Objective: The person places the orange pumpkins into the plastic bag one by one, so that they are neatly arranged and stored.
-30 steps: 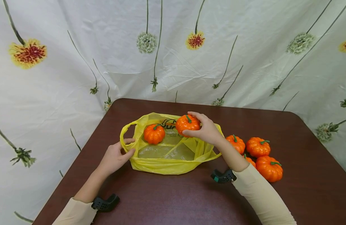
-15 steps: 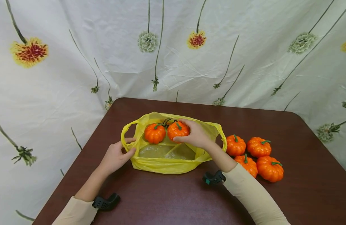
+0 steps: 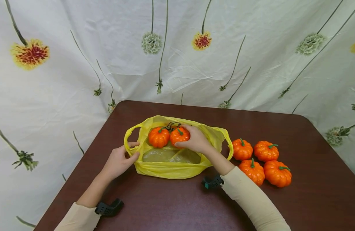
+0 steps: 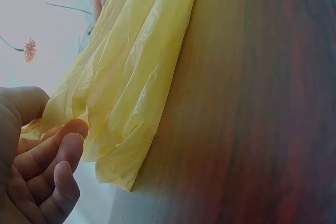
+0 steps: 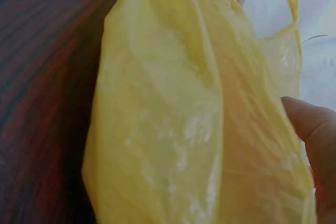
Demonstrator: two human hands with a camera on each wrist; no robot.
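A yellow plastic bag (image 3: 168, 171) lies spread open on the dark table. My left hand (image 3: 119, 160) pinches its left edge by the handle; the left wrist view shows thumb and fingers on the thin plastic (image 4: 131, 77). Inside the bag, my right hand (image 3: 194, 140) holds an orange toy pumpkin (image 3: 178, 136) with a green stem, thumb in front and fingers behind. Just left of it sits another pumpkin (image 3: 158, 137) in the bag. In the right wrist view the bag's front side (image 5: 157, 103) hides most of the right hand, leaving the thumb (image 5: 310, 124) showing.
Several more pumpkins (image 3: 265, 151) stand grouped on the table (image 3: 316, 179) to the right of the bag, close to my right forearm. The bag's right handle (image 3: 230, 144) stands up beside them. A floral cloth (image 3: 177, 57) hangs behind the table's far edge.
My right hand has carried its pumpkin left and down into the bag, beside the other one. The bag's right handle now stands out behind the forearm. My left hand stays in place.
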